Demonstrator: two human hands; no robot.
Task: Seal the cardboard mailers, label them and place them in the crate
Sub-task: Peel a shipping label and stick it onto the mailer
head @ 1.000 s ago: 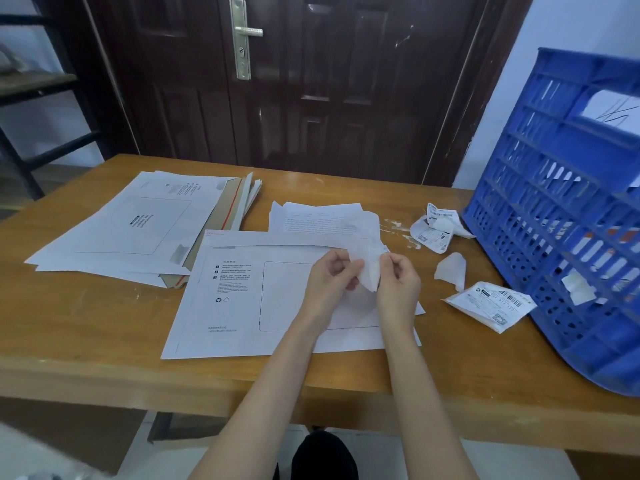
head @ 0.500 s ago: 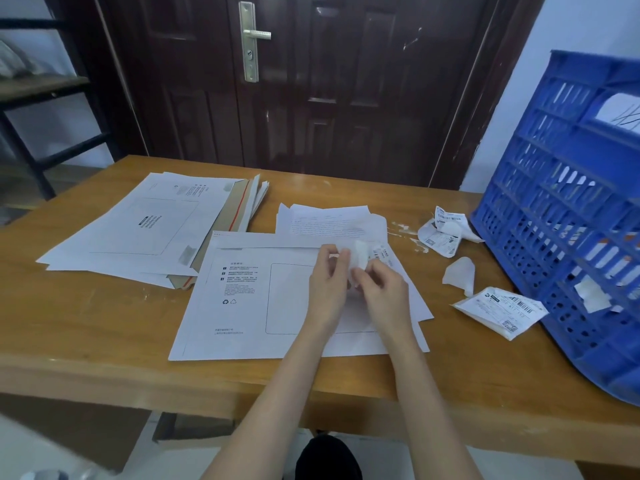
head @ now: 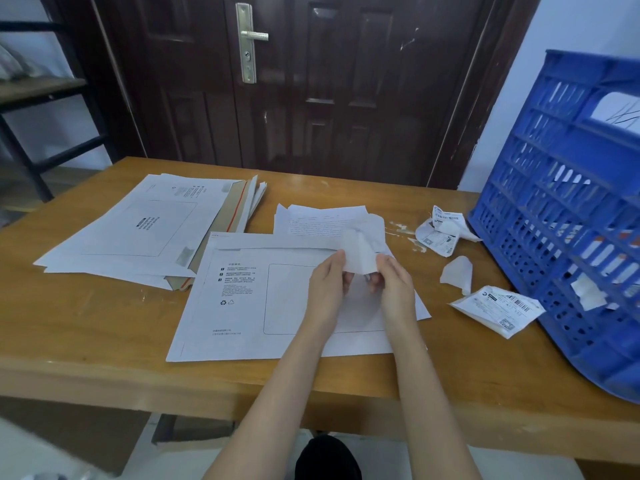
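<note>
Wooden table [head: 104, 358]: our left hand [head: 329, 285] and right hand [head: 394, 285] now pinch the label [head: 360, 258] raised again over the mailer [head: 242, 306], peeling its backing, with the crate [head: 571, 202] at three o'clock.

- The room was evenly and softly lit, with no hard shadows on the wooden table [head: 104, 334].
- The dark door [head: 346, 98] swallowed detail.
- Wide-angle bending bowed the blue crate [head: 571, 209] at the right edge.
- Fine print on the papers was blurred.
</note>
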